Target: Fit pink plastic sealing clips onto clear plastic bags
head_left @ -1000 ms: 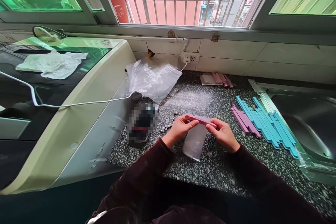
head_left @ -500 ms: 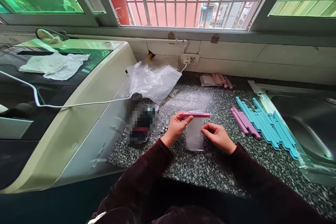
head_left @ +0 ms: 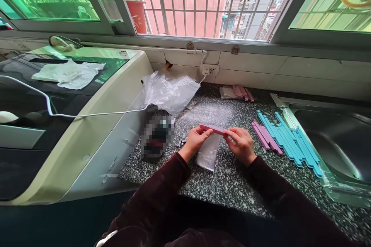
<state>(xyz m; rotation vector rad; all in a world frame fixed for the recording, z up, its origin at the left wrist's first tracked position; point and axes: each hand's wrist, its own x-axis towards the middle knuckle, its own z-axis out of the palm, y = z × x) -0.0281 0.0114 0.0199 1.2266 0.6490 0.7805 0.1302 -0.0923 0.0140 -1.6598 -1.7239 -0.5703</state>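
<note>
A pink bag sealing clip (head_left: 213,129) runs across the top of a small clear plastic bag (head_left: 208,153), which hangs down towards me over the counter. My left hand (head_left: 196,141) is closed on the clip's left end, thumb in front. At the clip's right end, the fingers of my right hand (head_left: 241,143) are pinched on it. To the right, several pink clips (head_left: 266,137) lie beside a bunch of turquoise clips (head_left: 292,139) on the speckled counter (head_left: 232,185).
A steel sink (head_left: 336,142) borders the counter on the right. At the back lie a large clear bag (head_left: 172,88) and more pink clips (head_left: 242,92) by thin bags. A blurred dark object (head_left: 158,137) and a big machine (head_left: 110,123) with a white cable (head_left: 95,115) stand left.
My right hand has moved up from the bag's right edge to the clip's right end. The clip now tilts down to the right, and the bag's lower end has swung left.
</note>
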